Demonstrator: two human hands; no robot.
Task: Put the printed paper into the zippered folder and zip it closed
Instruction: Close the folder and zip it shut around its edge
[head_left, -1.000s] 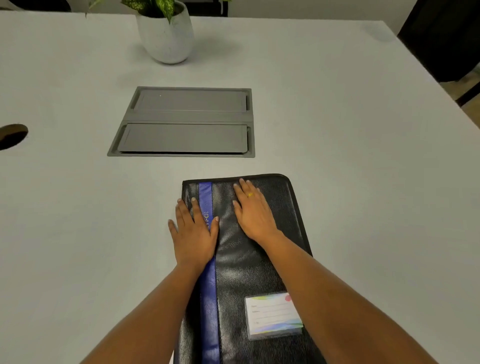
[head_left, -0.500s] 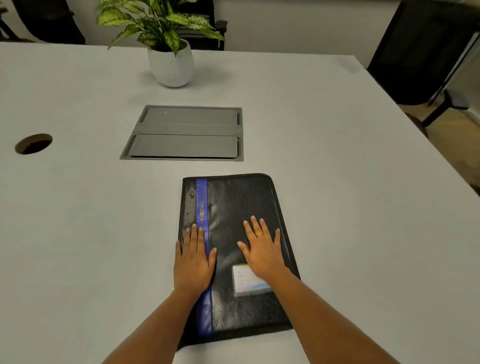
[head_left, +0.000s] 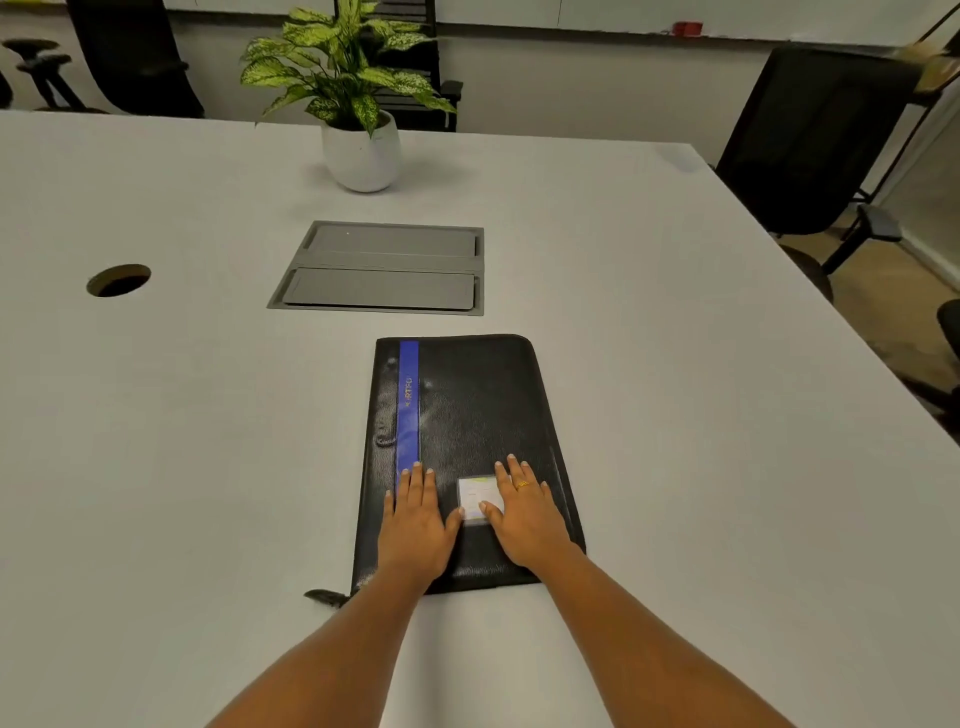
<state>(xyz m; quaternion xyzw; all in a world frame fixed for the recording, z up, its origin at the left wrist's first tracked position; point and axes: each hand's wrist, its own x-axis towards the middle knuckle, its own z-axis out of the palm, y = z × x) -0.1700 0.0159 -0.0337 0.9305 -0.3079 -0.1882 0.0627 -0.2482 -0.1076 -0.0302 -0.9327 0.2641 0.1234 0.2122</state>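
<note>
The black zippered folder (head_left: 467, 415) with a blue stripe lies shut and flat on the white table, long side pointing away from me. My left hand (head_left: 415, 525) rests palm down on its near part, fingertips on the stripe. Beside it my right hand (head_left: 524, 514), wearing a ring, also lies flat and partly covers the small label card (head_left: 475, 496). A zipper pull tab (head_left: 324, 597) sticks out at the near left corner. No printed paper is visible.
A grey recessed cable box (head_left: 382, 270) sits in the table (head_left: 675, 415) beyond the folder. A potted plant (head_left: 358, 114) stands further back, a round cable hole (head_left: 118, 280) at the left. Black chairs stand behind and to the right of the table.
Both hands slid from the folder's far end back along its cover to the near end. The view lifted, showing the whole folder and more of the room.
</note>
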